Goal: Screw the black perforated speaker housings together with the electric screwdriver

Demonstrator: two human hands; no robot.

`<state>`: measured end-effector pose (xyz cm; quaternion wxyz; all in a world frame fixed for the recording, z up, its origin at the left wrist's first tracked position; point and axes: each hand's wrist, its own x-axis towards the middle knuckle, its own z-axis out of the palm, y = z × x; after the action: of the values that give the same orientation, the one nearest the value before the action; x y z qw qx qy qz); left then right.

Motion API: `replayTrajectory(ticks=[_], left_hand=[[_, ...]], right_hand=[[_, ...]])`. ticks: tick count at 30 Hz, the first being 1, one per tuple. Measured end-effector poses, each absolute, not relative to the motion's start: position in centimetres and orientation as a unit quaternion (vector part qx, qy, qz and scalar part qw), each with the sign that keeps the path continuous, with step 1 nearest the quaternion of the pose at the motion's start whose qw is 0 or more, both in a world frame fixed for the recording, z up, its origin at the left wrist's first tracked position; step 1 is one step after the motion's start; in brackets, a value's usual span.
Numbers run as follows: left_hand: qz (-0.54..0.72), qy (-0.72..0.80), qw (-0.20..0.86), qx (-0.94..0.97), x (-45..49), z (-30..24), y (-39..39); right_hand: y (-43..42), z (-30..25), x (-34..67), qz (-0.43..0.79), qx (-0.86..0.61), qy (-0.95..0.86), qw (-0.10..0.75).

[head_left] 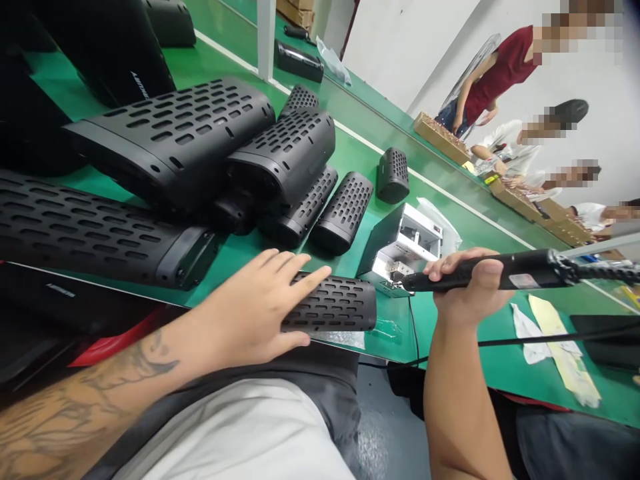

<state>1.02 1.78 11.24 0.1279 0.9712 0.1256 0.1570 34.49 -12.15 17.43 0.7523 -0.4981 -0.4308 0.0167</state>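
In the head view, a black slotted casing (337, 305) is seen lying along the near edge of the worktop (525, 383), its rounded end turned toward a small screw feeder (387, 250). The left hand (260, 303) is laid over its other end with fingers spread and thumb apart, so that the casing is steadied rather than clasped. A black power screwdriver (535, 267) is gripped in the closed right hand (473, 283), its tip held at the feeder's front; whether contact is made cannot be told. The casing is judged to be stiff and fairly solid, with a smooth, matt skin that may slide on the worktop if pressed from one side; it is best held across its long sides, the slots being used for purchase. The screwdriver is best taken by its barrel, with the coiled cord (610, 272) kept slack behind. Further casings (195, 127) are piled toward the worktop's left end.
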Motion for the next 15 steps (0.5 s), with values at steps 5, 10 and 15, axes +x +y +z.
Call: replayTrajectory(ticks=[5, 10, 15], left_hand=[[0.164, 0.153, 0.181, 0.958, -2.2, 9.3, 3.6], [0.162, 0.149, 0.233, 0.947, -2.3, 8.9, 3.5], [0.174, 0.144, 0.244, 0.943, -2.0, 9.0, 3.4]], right_hand=[[-14.7, 19.8, 32.1, 0.043, -0.471, -0.467, 0.747], [-17.5, 22.6, 23.8, 0.172, -0.498, -0.436, 0.730], [-16.9, 21.9, 19.2, 0.249, -0.477, -0.476, 0.696]])
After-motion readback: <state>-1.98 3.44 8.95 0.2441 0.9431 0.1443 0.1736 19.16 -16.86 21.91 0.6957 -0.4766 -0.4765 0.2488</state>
